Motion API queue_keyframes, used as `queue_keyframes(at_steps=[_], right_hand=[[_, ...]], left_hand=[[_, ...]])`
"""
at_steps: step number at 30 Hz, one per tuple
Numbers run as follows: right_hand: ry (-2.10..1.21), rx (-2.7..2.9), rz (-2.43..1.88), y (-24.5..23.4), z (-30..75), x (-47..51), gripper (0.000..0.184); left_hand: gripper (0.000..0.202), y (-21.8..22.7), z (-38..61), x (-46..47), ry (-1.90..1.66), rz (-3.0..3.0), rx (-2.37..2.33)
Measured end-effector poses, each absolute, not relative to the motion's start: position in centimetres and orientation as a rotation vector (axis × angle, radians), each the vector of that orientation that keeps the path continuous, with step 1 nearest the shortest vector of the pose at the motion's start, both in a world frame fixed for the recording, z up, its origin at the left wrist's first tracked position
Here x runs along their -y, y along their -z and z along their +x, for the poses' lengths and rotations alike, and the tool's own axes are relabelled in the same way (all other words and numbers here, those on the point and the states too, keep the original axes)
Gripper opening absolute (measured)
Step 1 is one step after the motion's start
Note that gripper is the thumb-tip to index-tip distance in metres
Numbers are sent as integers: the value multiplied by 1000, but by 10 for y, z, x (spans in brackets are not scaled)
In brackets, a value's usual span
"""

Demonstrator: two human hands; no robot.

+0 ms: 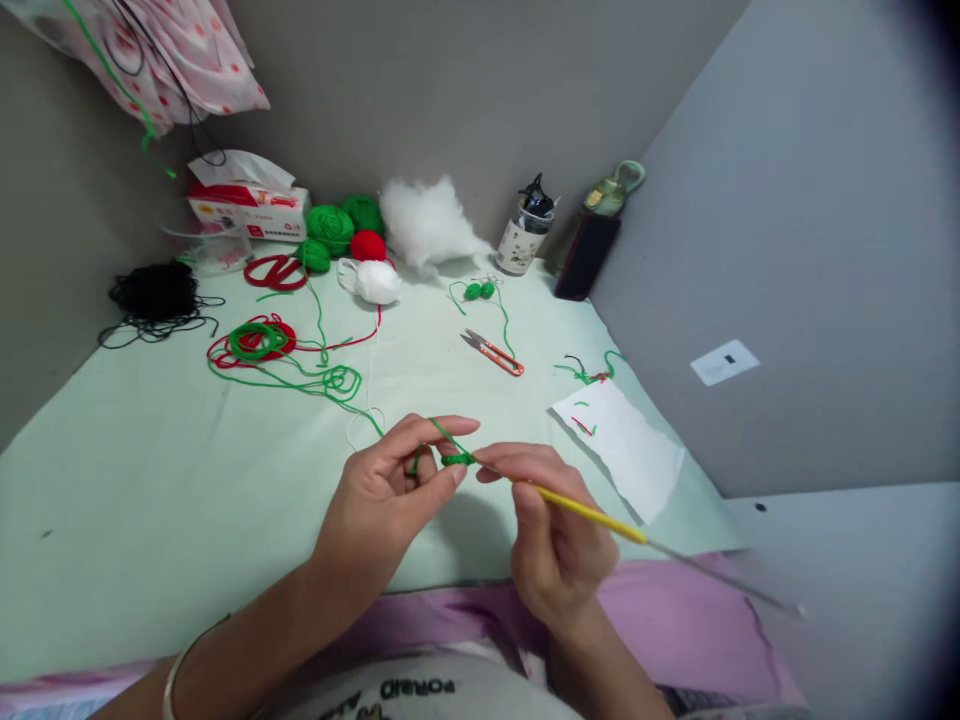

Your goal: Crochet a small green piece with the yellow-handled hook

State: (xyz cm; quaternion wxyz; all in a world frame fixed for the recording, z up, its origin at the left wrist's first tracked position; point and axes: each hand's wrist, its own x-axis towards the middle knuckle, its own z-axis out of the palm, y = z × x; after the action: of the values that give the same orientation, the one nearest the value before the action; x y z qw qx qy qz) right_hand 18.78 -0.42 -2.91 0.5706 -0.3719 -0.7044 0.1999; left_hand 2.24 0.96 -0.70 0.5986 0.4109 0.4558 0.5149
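My left hand (394,475) pinches a small piece of green crochet (454,460) between thumb and fingers. A strand of green yarn (442,432) runs over its raised index finger and loops round a lower finger. In my right hand (559,530) is a crochet hook with a yellow grip (589,511), held like a pencil. The hook's tip meets the right end of the green crochet. Its bare metal end points down to the right. From my left hand the yarn trails back to a loose green and red tangle (259,340) on the table.
Orange thread snips (491,352) lie beyond my hands, near two small green crocheted balls (480,291). Farther back are green yarn balls (330,230), white yarn (377,283), white stuffing (431,225), red-handled scissors (276,272), black cord (157,300) and a tissue pack (247,212). White paper (630,455) lies right.
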Motion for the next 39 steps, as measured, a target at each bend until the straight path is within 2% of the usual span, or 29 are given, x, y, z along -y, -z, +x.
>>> queue_keyframes(at_steps=[4,6,10,14,17,23,28,31,35,39], right_hand=[[-125,1874,-964,36,189,4,44],[-77,1877,-965,37,189,3,44],[-462,1502,-907,32,188,-4,28],[-851,1280,-810,28,182,-12,20],[-929,1271,-812,29,180,-14,18],[-1078,1167,-784,31,183,-14,18],[-1095,1134,-764,26,186,-13,22],[-940,1263,-842,24,188,-8,24],[-490,1609,-882,28,189,0,27],[-2,1920,-915,35,190,3,37]], left_hand=[[42,8,24,-10,-1118,745,-923],[49,10,21,-14,-1007,574,-798],[36,10,15,-21,-999,440,-705],[33,6,16,-19,-1003,503,-686],[31,5,19,-16,-994,531,-678],[43,8,17,-15,-991,567,-752],[39,8,16,-16,-1010,600,-788],[35,10,16,-14,-1040,660,-806],[31,14,19,-10,-1124,778,-893],[43,15,20,-10,-1071,662,-801]])
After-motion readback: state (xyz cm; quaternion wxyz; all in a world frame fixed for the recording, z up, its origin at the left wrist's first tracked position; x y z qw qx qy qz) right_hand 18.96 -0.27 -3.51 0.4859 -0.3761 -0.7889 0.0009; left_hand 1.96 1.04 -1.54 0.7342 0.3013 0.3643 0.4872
